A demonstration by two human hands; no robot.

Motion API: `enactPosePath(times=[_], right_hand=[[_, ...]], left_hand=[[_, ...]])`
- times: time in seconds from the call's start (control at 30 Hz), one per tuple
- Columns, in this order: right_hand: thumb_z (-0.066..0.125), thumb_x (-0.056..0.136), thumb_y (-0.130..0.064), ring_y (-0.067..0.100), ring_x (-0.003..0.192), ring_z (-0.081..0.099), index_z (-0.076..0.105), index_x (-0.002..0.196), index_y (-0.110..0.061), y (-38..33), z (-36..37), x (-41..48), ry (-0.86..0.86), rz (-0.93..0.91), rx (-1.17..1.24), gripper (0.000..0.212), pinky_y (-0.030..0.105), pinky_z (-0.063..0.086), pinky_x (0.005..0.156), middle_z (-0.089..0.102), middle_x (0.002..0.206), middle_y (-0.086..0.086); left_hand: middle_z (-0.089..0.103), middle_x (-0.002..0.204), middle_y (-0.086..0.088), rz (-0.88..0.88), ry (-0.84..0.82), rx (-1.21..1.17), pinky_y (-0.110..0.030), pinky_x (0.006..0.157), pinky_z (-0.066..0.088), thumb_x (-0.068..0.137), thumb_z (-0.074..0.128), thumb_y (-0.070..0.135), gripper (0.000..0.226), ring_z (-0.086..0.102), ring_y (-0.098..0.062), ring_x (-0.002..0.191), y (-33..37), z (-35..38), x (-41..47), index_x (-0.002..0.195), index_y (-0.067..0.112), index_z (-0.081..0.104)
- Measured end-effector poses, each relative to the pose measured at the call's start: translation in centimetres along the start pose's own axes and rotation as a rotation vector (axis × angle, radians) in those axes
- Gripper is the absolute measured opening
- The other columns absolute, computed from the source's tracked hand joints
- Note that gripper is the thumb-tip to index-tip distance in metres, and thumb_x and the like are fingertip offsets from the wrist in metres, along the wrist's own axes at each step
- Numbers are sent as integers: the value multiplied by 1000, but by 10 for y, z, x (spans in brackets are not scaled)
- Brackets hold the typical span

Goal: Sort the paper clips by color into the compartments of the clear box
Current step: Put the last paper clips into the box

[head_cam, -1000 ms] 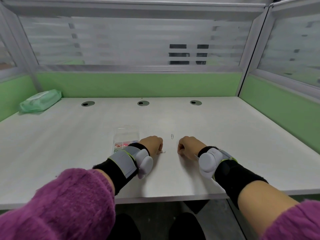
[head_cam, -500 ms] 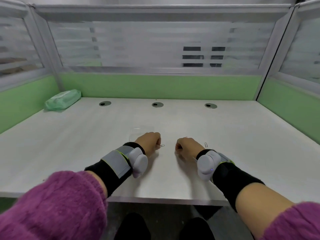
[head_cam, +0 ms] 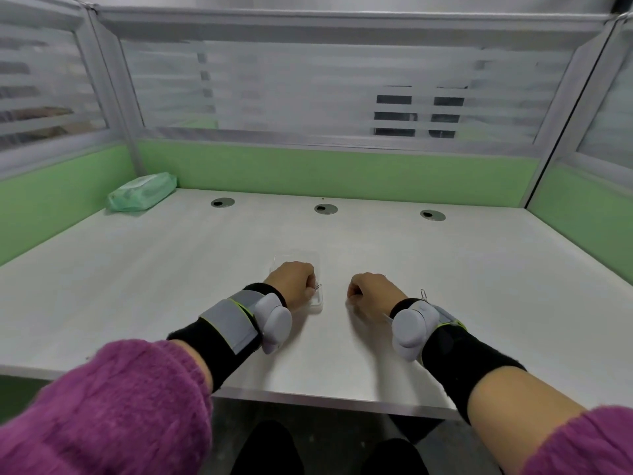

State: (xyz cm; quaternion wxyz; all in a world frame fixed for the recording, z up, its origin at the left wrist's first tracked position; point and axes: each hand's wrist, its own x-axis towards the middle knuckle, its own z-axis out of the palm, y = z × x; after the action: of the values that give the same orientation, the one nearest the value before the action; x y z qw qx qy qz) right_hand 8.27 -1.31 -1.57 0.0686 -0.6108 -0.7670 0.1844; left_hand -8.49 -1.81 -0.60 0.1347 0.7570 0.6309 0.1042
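Bench (head_cam: 171,269): the clear box (head_cam: 317,305) lies just left of centre, long axis running away from us, mostly under the left hand (head_cam: 294,282); we can't see the compartments. The left hand is curled over the box, pinching a silver clip (head_cam: 318,287) above its right edge. We judge a drop comes next. The right hand (head_cam: 371,293) is a fist just beside the box, nothing visible in it. A loose clip (head_cam: 424,294) lies just outside the right wrist, nearer the right hand.
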Motion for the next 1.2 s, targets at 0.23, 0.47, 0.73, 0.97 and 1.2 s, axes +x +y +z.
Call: enactPosePath(times=[0.23,0.47,0.73,0.97,1.2], right_hand=[[46,91,-5,30,113,56,62,109,-1,-15,-3,6,11,-33,50,24,34,44,87,63,121,13],[49,90,-3,25,94,54,65,102,-4,-43,6,19,34,-88,78,20,34,44,84,64,118,14],[52,90,-8,27,92,54,65,98,-3,-52,15,25,44,-99,59,16,30,39,75,65,115,16],[52,89,-6,26,93,55,64,101,-4,-26,5,20,100,-78,68,17,29,41,78,65,108,10],[56,87,-9,16,87,45,62,108,-6,34,-17,-1,133,1,-8,21,31,44,88,52,97,2]], left_hand=[[48,124,-14,-37,-32,18,-36,92,46,90,52,15,22,56,-33,109,-4,0,-2,104,2,64],[50,123,-12,-47,5,-3,-37,91,46,89,55,15,19,57,-31,108,-16,-4,-7,104,6,63],[51,124,-13,-28,47,-5,-34,90,47,91,55,15,19,59,-31,105,-24,-9,-9,104,6,64],[50,125,-11,13,39,-26,-36,91,46,91,53,15,20,57,-30,107,-5,-4,-2,107,7,63],[51,124,-9,104,-33,-36,-38,94,47,91,53,19,23,57,-29,108,38,15,13,111,12,60]])
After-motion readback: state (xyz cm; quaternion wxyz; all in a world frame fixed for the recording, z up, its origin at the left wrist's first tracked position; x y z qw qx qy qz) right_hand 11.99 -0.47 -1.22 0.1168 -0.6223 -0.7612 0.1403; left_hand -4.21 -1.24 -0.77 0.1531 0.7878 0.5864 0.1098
